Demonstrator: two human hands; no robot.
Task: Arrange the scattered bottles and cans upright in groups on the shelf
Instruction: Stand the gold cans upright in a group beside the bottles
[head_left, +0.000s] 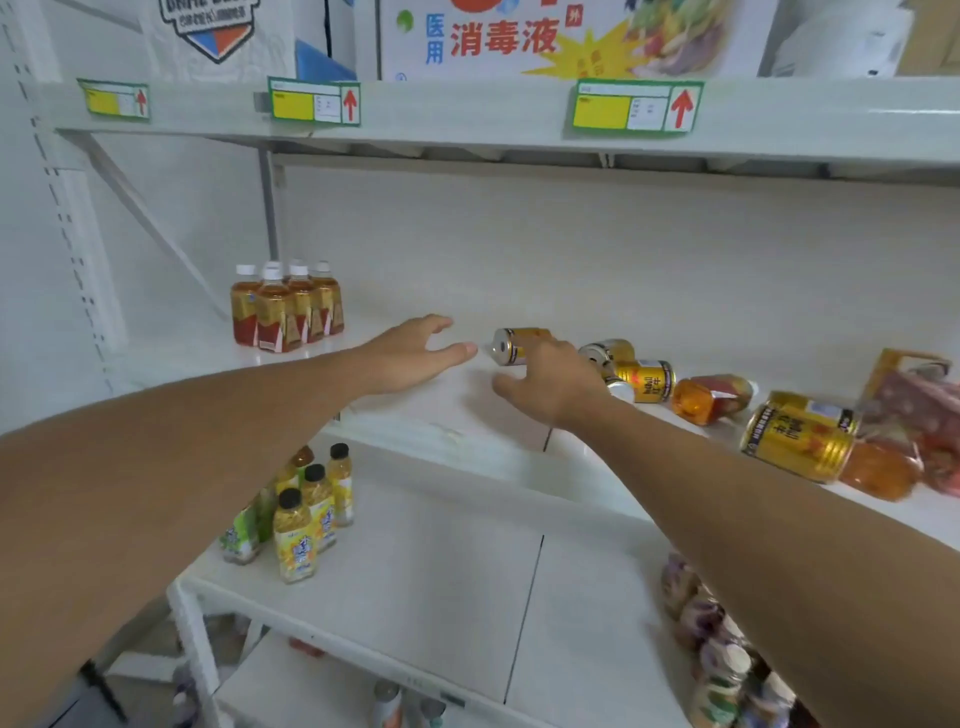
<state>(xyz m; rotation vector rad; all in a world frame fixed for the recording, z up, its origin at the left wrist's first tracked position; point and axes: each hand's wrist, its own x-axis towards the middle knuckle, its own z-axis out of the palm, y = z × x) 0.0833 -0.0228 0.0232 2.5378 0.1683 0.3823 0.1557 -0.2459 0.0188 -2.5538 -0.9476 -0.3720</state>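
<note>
A fallen gold can (511, 345) is being reached for on the middle shelf (457, 400), so the step in hand is judged to be the pick-up of this can for standing upright. The right hand (553, 384) is spread open over the can, fingers touching or just above its side; no grip is closed yet. The left hand (415, 353) is held open and empty just to the left of the can. The can lies on its side, its long axis roughly level, its end facing left toward the left hand. Tea bottles (285, 312) are already grouped upright at the shelf's left. Further cans (644, 379) and a bottle (711, 397) lie toppled to the right. Next, a closing of the fingers round the can and a quarter turn to vertical appear to be called for.
</note>
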